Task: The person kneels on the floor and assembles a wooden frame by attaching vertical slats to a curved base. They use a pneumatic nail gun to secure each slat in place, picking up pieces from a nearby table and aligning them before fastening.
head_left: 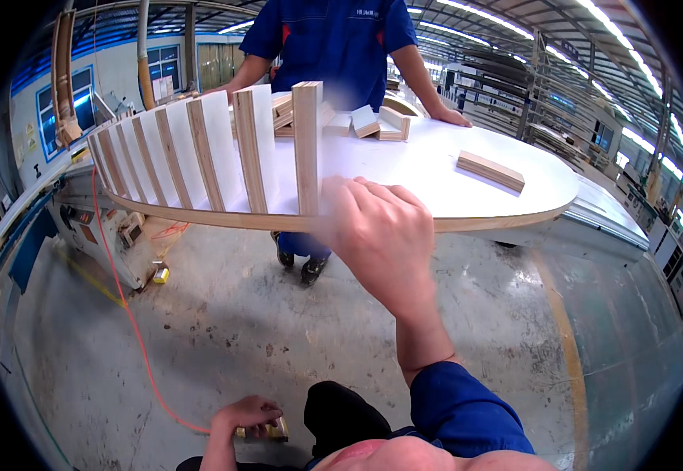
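Observation:
An oval white panel [428, 173] with a wooden edge lies level in front of me. Plywood blocks [208, 153] with white faces stand upright in a curved row along its left and near edge. At the right end of the row, my right hand [385, 235] is closed at the lower part of the last upright plywood block [308, 149]. Blur covers the thumb and the block's right side. My left hand [249, 412] hangs low near my body, its fingers curled over a partly hidden thing with yellowish parts [277, 430]. An orange hose [147, 353] runs up to that hand.
Across the panel stands a person in blue [334, 47], one hand [453, 118] on its far edge. Loose blocks [381, 124] lie at the back, and a single block [491, 171] lies flat at right. A machine [98, 239] stands below left.

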Demonstrator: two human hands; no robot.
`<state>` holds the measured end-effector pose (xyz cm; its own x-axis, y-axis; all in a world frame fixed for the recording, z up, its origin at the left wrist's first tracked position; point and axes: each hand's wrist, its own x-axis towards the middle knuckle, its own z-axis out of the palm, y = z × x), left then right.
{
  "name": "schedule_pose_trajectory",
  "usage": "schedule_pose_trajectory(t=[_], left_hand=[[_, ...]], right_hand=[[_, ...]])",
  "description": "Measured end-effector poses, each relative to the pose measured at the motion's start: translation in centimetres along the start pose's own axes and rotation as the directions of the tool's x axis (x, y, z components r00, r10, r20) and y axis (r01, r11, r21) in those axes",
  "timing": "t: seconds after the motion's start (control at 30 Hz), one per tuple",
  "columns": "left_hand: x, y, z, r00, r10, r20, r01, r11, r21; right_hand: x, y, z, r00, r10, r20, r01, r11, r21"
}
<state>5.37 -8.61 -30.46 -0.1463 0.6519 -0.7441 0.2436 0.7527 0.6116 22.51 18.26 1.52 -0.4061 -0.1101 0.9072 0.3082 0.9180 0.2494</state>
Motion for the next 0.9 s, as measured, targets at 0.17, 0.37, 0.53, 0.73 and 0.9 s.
schedule_pose_trajectory(t=[0.17, 0.37, 0.53, 0.73, 0.9], left_hand=[[0.0, 0.4, 0.6, 0.985, 0.078, -0.154, -0.035, 0.964, 0.263], [1.2, -0.9, 1.0, 0.921, 0.289, -0.260, -0.174, 0.905, 0.388], [2.8, -2.0, 1.6, 0.906, 0.368, -0.209, -0.235, 0.849, 0.474], [0.3, 2.1, 1.7, 0.951, 0.291, -0.104, -0.288, 0.957, 0.043], [-4.5, 8.5, -2.1, 0.295, 0.752, -0.589, -0.611, 0.623, 0.489]], right_hand=[[0.0, 0.2, -0.2, 1.000, -0.020, -0.007, 0.020, 1.000, -0.024], [-0.1, 0.3, 0.4, 0.999, -0.003, -0.039, 0.003, 1.000, 0.002], [-0.1, 0.0, -0.2, 1.000, 0.024, 0.014, -0.024, 1.000, 0.006], [-0.4, 0.4, -0.1, 0.999, 0.040, 0.037, -0.041, 0.999, 0.022], [-0.2, 0.1, -0.2, 0.997, 0.062, 0.035, -0.064, 0.995, 0.080]])
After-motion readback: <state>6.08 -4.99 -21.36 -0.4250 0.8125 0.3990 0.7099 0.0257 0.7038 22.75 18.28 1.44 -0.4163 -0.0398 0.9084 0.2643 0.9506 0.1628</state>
